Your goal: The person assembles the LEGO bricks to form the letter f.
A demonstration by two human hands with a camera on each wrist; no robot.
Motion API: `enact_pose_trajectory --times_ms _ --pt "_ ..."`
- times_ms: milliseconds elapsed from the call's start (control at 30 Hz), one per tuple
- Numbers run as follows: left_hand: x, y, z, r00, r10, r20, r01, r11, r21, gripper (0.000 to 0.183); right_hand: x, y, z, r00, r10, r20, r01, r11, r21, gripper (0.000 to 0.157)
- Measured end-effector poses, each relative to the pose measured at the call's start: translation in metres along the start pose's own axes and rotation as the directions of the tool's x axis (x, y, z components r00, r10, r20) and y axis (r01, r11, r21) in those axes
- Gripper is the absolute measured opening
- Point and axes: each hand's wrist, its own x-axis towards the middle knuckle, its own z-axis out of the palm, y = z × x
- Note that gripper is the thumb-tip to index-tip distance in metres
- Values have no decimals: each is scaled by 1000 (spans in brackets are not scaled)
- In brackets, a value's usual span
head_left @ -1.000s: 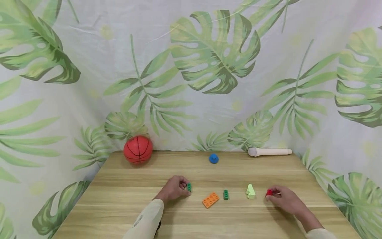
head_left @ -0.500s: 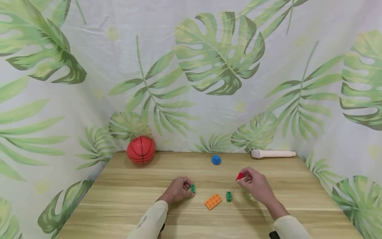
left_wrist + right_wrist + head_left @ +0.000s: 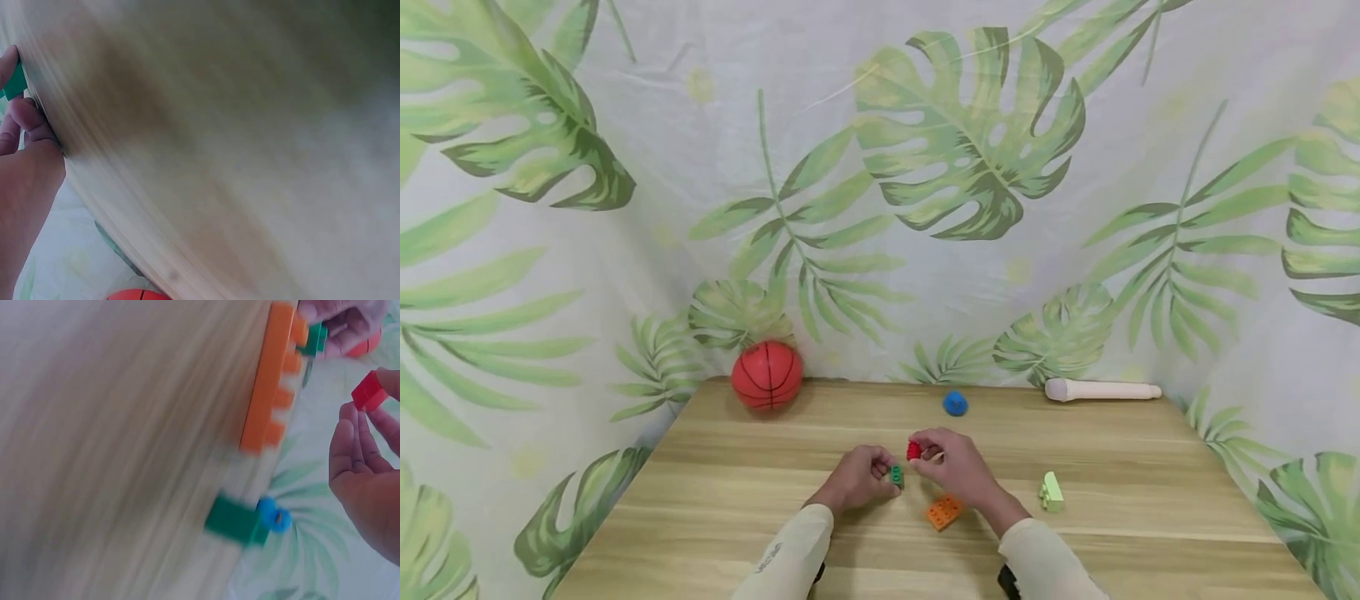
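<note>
At the desk, the left hand pinches a green brick, cut off in its wrist view; the right hand pinches a red brick near it. Seen from the head, the right arm partly covers an orange brick; a 2nd green brick shows blurred from the right wrist.

Red brick in R fingers, nr grn brick in L fingers.
</note>
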Motion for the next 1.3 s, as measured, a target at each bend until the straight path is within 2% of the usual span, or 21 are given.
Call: enact_pose_trajectory --times_ms 167,300,467,567,800,1300 --pt "0 2 0 1000 31 2 -31 999 18 27 7 -3 18 1000 -2 24 1 999 38 24" --pt "-1 1 1 999 44 -4 -44 999 20 24 8 -2 26 999 0 54 -1 1000 24 27" --pt "0 1 2 1000 25 -9 -25 999 24 24 9 0 29 996 -33 83 33 999 6 32" --pt "0 1 2 1000 12 -15 -12 1000 17 25 9 0 30 993 -41 107 41 999 1 27" --pt "0 2 2 1000 11 -17 -11 1000 4 23 10 1 32 989 5 145 -8 1000 21 26" --pt "0 1 2 1000 4 -16 -4 1000 -11 28 7 0 30 990 28 136 -34 998 43 24"
